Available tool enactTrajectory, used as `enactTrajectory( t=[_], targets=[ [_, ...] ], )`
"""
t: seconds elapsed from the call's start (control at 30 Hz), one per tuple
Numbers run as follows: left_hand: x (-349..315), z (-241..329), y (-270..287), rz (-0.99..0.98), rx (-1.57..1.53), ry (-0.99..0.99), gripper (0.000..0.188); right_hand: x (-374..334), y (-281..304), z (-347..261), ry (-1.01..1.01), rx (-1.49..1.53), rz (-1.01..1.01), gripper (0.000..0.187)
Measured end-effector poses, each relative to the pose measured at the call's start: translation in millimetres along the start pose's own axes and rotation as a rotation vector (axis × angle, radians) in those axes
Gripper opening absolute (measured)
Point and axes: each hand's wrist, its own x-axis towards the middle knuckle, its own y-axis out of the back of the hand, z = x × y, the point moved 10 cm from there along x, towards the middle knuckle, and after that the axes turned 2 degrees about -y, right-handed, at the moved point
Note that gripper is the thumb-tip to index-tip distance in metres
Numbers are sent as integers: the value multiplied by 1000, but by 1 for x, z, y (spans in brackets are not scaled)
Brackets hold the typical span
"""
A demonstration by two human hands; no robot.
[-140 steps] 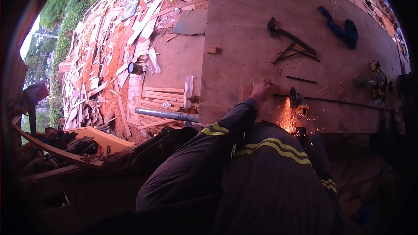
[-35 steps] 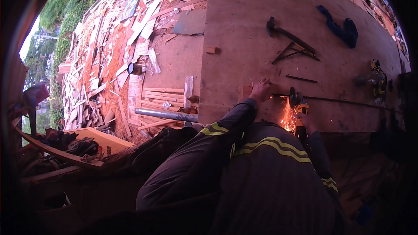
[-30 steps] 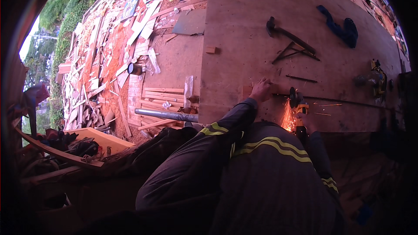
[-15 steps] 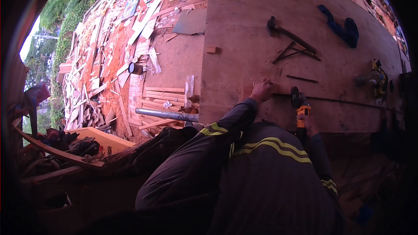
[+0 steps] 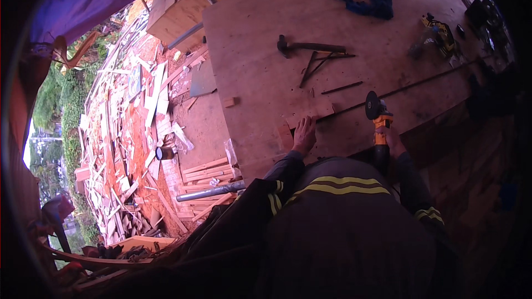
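My right hand (image 5: 391, 139) is wrapped round the body of an orange and black angle grinder (image 5: 382, 120). Its dark disc (image 5: 372, 105) stands up just on the near side of a long thin metal bar (image 5: 404, 86), apart from it as far as I can see. At the bar's left end my left hand (image 5: 303, 135) lies across it, fingers bent over and pressing it to the plywood table (image 5: 249, 77). A small reddish wood piece (image 5: 285, 138) sits beside that hand. Beyond the bar lie a short dark rod (image 5: 342, 87), a hammer (image 5: 313, 46) and a triangular metal bracket (image 5: 321, 62).
At the far side are a blue cloth (image 5: 366, 5) and a yellow and black power tool (image 5: 440, 34). A small wood block (image 5: 229, 102) sits near the table's left edge. Left of the table, scrap wood (image 5: 122, 160), a grey pipe (image 5: 210, 191) and a dark can (image 5: 164, 153) lie about.
My view has turned, so the table sits further left and higher. The grinder has come away from the bar, toward me. My left hand stays at the bar's end.
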Motion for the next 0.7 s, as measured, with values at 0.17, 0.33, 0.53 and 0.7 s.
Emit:
enactTrajectory(
  t=[0.17,0.33,0.53,0.7],
  targets=[
    [-32,24,11,82,60,-67,67,-11,28,-17,6,4,7,23],
    [-41,33,5,129,178,-13,68,-3,58,-29,32,-31,-24,25],
    [-40,23,7,213,128,164,53,3,81,-48,-7,-113,-12,31],
    [-25,9,8,188,50,297,28,11,108,-51,-22,-98,-56,30]
  ],
)
